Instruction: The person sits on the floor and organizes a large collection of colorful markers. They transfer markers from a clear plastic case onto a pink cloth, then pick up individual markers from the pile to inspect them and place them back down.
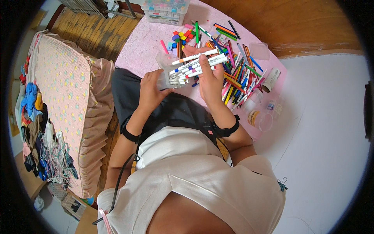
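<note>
My left hand [152, 89] grips a clear plastic box [163, 81] with its lid open, above the near edge of the pink-covered table. Several white markers [201, 63] with orange, blue, purple and red bands lie across my right hand [209, 76], the thumb pressed on them. Their left ends reach over the mouth of the box, where more white markers [175, 79] sit. Right of my right hand spreads a large loose pile of coloured pens [241, 79].
Coloured cubes [187, 35] lie behind my hands on the pink tablecloth [137, 46]. A lidded box of markers [165, 13] stands at the far left. Clear plastic containers [264, 121] and a cardboard tube [271, 79] are at the right edge. A bed [64, 96] is at left.
</note>
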The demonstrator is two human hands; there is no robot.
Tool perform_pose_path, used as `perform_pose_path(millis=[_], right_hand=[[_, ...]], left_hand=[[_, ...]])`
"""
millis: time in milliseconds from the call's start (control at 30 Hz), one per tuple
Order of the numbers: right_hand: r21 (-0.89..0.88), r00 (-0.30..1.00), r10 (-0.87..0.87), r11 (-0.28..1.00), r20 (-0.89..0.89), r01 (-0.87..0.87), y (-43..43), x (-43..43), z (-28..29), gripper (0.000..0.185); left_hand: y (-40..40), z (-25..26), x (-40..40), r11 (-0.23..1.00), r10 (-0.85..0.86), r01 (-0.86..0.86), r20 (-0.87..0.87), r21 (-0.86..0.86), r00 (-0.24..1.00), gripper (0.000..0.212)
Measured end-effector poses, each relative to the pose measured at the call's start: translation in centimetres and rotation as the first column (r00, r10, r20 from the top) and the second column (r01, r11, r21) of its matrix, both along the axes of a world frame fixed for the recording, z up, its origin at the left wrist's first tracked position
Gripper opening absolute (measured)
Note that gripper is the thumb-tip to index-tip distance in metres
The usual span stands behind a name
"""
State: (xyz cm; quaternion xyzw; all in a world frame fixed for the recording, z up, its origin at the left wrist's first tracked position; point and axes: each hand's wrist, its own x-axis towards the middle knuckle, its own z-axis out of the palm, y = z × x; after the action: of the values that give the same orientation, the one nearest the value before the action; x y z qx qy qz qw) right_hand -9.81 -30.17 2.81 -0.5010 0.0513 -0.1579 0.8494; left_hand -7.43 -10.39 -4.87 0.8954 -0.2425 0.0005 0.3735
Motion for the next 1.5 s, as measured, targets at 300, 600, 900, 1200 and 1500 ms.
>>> perform_pose_path(millis=[300, 600, 900, 1200, 1500], right_hand=[[-0.155, 0.992, 0.119, 0.98, -0.046, -0.124, 2.5, -0.6, -4.1, 0.021], [-0.317, 0.998, -0.007, 0.948, -0.059, -0.012, 0.2, 1.4, -5.8, 0.014], [-0.895, 0.955, -0.267, 0.446, -0.127, 0.006, -8.4, 6.1, -13.7, 0.013], [-0.967, 0.9, -0.427, -0.18, -0.087, -0.179, -13.1, 17.5, -20.2, 0.025], [-0.934, 0.833, -0.531, -0.193, -0.157, -0.299, -12.2, 19.1, -19.3, 0.019]], left_hand=[[-0.3, -0.5, 0.1, 0.99, 0.042, -0.046, -0.032, -0.131, 0.999, 0.078], [0.7, -4.9, 1.9, 0.968, 0.109, -0.127, -0.094, -0.217, 0.99, 0.072], [2.6, -12.0, 6.3, 0.888, 0.147, -0.276, -0.343, -0.366, 0.928, 0.069], [3.1, -11.0, 7.0, 0.886, -0.019, -0.197, -0.456, -0.421, 0.89, 0.074], [3.6, -10.6, 6.9, 0.907, -0.011, -0.185, -0.458, -0.379, 0.889, 0.073]])
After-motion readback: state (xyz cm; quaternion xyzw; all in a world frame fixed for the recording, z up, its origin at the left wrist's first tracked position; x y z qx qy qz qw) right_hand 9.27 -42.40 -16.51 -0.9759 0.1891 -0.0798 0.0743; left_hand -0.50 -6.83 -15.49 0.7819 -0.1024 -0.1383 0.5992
